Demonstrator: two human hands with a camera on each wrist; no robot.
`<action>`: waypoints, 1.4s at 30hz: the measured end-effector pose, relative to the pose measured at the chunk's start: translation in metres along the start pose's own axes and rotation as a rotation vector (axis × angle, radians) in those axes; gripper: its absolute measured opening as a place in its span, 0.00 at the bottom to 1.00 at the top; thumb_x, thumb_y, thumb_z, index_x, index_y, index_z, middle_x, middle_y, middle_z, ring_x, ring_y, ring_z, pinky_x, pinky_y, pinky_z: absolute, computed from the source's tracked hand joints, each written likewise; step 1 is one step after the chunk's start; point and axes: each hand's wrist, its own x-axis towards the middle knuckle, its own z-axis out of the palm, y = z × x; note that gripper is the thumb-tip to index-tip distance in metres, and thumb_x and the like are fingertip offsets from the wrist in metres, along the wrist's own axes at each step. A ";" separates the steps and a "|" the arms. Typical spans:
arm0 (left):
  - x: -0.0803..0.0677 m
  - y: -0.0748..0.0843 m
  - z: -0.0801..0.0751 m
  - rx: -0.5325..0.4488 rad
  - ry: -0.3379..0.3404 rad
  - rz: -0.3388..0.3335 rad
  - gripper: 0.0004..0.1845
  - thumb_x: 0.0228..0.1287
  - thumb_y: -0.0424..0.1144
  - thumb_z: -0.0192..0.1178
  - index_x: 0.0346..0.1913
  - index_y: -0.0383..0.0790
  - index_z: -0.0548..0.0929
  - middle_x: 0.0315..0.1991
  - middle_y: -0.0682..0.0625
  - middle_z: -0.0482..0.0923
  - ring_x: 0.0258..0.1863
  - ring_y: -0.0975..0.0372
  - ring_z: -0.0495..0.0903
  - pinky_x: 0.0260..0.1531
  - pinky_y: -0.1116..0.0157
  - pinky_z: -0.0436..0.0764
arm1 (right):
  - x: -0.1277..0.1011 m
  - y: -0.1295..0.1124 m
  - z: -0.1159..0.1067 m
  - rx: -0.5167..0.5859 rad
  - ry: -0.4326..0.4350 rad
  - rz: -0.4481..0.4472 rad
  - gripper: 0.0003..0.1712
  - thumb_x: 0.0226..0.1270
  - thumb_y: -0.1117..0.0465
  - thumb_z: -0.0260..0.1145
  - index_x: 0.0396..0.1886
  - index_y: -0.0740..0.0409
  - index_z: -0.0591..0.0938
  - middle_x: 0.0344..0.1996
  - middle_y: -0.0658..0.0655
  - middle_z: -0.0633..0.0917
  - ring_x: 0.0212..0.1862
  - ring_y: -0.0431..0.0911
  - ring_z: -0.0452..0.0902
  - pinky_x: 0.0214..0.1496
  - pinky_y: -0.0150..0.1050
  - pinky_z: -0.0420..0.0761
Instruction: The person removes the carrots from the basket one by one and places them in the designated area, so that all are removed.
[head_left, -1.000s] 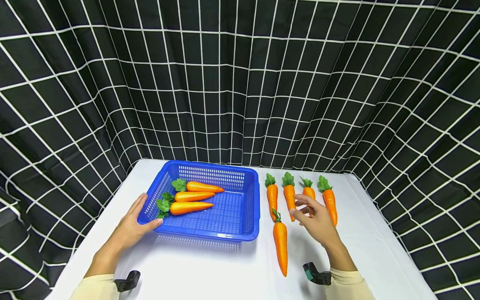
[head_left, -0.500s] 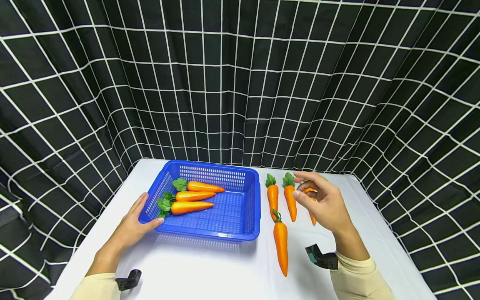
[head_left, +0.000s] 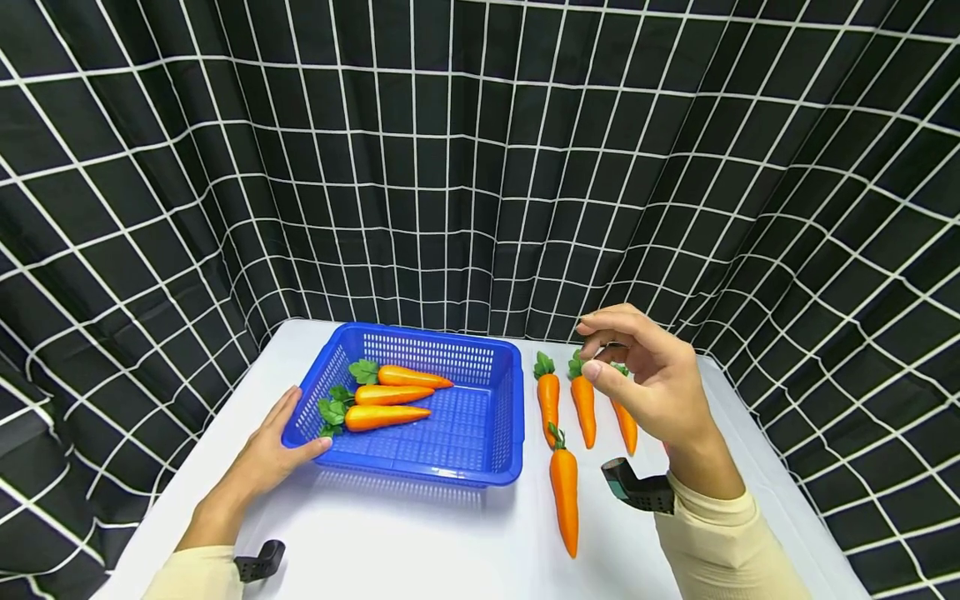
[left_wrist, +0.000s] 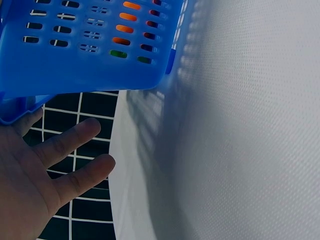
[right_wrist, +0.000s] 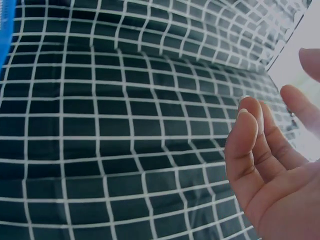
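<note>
Right hand (head_left: 651, 379) raised over carrot row (head_left: 583, 408), fingers loosely curled, empty. Left hand (head_left: 272, 454) flat against blue basket (head_left: 504, 417) edge, steadying. Step: reaching for next carrot; next move needs lowering, pinching one.

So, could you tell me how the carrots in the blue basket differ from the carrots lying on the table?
The carrots in the basket number three and lie sideways, leaves toward the left hand, which rests on the blue basket. The carrots on the table point lengthwise, leaves toward the curtain; four are plainly visible, and the right hand, raised above them and holding nothing, hides part of the row. Both groups are orange with green tops.
</note>
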 end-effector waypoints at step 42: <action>0.001 -0.002 0.002 0.001 0.026 0.012 0.54 0.57 0.54 0.67 0.77 0.36 0.46 0.76 0.39 0.41 0.71 0.37 0.44 0.61 0.33 0.48 | 0.073 0.057 0.055 0.380 -0.120 -0.141 0.20 0.62 0.62 0.69 0.52 0.67 0.80 0.42 0.69 0.79 0.39 0.53 0.77 0.41 0.40 0.82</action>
